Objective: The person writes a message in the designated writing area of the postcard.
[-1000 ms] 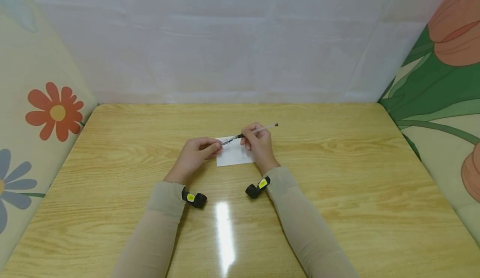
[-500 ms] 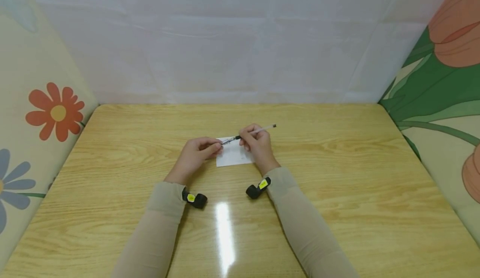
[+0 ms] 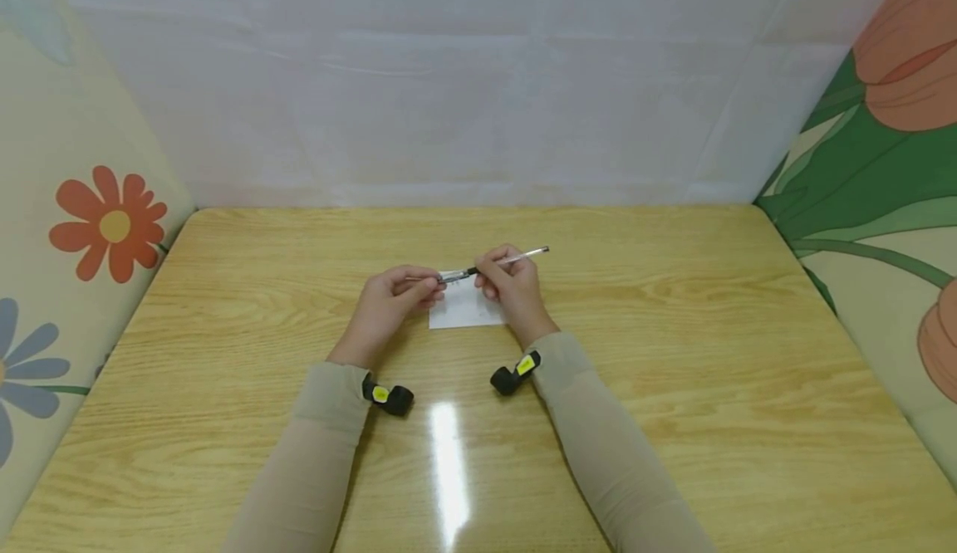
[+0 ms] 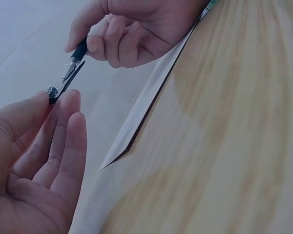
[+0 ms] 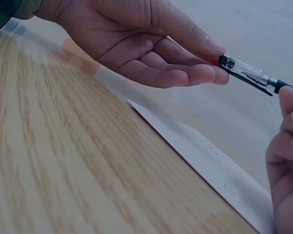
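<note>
My left hand pinches the end of a clear pen cap with a black clip between thumb and fingertips. Opposite it, my right hand grips a pen with a clear barrel near its black grip. The pen's tip shows inside the clear cap, and the cap's mouth lies close to the black grip. Both are held in the air over a white paper with small dark writing. My right hand partly covers the paper's right side in the head view.
The paper lies on a wood-grain table. A white cloth hangs behind the table's far edge, and flower-patterned panels stand at the sides. Black wrist cameras sit at both cuffs.
My left hand has risen slightly, bringing the cap a little farther up from the near edge. The pen has tilted to a flatter angle, and my right hand has hardly moved.
</note>
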Available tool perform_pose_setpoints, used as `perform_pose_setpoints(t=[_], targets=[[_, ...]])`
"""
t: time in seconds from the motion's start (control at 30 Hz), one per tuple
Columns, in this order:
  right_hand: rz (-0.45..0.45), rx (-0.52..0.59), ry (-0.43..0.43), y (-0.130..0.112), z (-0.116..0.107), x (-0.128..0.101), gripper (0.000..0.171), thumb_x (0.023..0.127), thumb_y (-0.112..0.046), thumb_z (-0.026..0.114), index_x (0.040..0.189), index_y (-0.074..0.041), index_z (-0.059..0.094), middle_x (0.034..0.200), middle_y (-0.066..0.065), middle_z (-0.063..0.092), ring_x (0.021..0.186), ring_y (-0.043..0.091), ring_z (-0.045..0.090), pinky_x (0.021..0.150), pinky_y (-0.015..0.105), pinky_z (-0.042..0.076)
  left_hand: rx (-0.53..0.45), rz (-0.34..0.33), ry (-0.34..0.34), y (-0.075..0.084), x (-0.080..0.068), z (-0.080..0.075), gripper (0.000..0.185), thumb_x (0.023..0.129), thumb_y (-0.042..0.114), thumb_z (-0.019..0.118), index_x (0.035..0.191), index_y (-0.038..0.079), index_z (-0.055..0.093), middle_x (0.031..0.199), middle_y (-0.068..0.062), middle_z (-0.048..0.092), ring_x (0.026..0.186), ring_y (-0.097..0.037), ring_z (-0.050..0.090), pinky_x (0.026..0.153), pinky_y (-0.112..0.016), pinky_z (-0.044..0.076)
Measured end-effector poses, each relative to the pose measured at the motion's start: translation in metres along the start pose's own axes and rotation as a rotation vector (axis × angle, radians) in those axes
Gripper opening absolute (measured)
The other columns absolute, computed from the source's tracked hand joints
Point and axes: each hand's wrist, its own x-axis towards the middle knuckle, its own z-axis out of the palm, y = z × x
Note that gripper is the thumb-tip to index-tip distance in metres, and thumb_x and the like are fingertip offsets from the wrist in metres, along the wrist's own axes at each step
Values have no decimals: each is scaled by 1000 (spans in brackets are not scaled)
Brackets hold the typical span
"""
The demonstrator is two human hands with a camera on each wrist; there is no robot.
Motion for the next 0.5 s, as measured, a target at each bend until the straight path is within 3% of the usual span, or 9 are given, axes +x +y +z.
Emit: perform_pose_setpoints(t=[0.17, 0.5], targets=[[8, 42, -24, 1, -1, 0, 17, 95, -4, 67, 81, -10, 59, 60, -3, 59, 46, 3, 44, 42, 16, 34, -26, 40, -13, 0, -1, 2, 30, 101, 6, 61, 126, -11, 62, 120, -24, 68, 93, -9, 73, 89, -29, 57], [29, 144, -45, 1, 0, -1, 21, 95, 0, 65, 78, -11, 57, 58, -3, 57, 45, 2, 43, 42, 15, 33, -15, 59, -8, 1, -2, 4, 26, 101, 5, 62, 122, -10, 64, 115, -20, 70, 93, -10, 72, 88, -29, 58]])
